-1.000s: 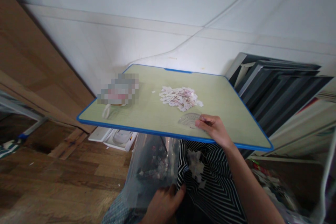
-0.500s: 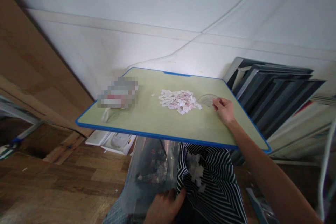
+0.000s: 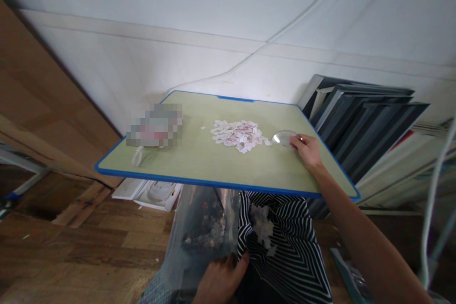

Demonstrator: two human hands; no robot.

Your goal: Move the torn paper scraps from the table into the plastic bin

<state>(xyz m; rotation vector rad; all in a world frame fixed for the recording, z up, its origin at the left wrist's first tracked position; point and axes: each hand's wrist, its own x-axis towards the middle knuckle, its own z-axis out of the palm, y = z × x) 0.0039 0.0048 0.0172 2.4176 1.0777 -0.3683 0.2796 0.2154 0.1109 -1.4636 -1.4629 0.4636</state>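
A heap of small torn white and pinkish paper pieces (image 3: 238, 135) lies mid-table on the pale green table top (image 3: 185, 164). To its right, my right hand (image 3: 307, 149) pinches the edge of a clear round disc (image 3: 283, 137), which looks tilted and catches the light. A few scraps touch or nearly touch its left side. Below the table's front edge, my left hand (image 3: 223, 275) is closed at the rim of a clear plastic bin (image 3: 174, 259), beside the striped cloth (image 3: 295, 242). Its fingertips are partly hidden. White scraps (image 3: 262, 225) lie on the cloth.
A blurred-out packet (image 3: 155, 126) with a white loop stands at the table's left. Dark flat panels (image 3: 366, 123) lean on the wall at right. A white open box (image 3: 156, 194) is on the wooden floor, and a cable (image 3: 245, 61) runs along the wall.
The clear disc has tilted and now shows a bright glare. My right hand has turned slightly with it. The whole view has shifted a little; my left hand keeps its place.
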